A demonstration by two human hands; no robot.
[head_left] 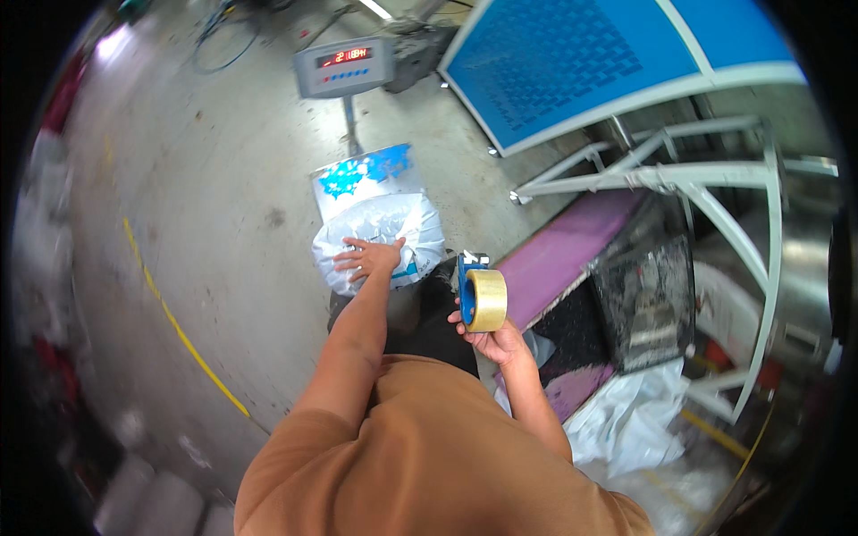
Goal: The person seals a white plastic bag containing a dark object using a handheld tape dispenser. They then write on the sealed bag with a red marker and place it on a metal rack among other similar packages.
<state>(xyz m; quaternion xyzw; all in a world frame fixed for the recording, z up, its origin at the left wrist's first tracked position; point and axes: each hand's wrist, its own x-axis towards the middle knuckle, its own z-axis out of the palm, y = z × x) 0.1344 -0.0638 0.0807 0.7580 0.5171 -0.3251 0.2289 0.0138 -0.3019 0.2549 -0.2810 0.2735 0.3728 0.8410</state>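
A full white plastic sack lies on the near part of a floor scale's platform, whose bare far part shows blue patches. My left hand rests on top of the sack with its fingers spread. To the right of the sack, my right hand is closed around a tape dispenser that carries a wide roll of clear yellowish tape and has blue parts. Some of the right fingers are hidden behind the roll. The scale's grey display head stands on a post beyond the platform, with red digits lit.
A blue panelled machine with a white frame stands at the far right. Nearer are a grey metal frame, a purple board, a scuffed black panel and crumpled white sheeting. A yellow line crosses the floor at left.
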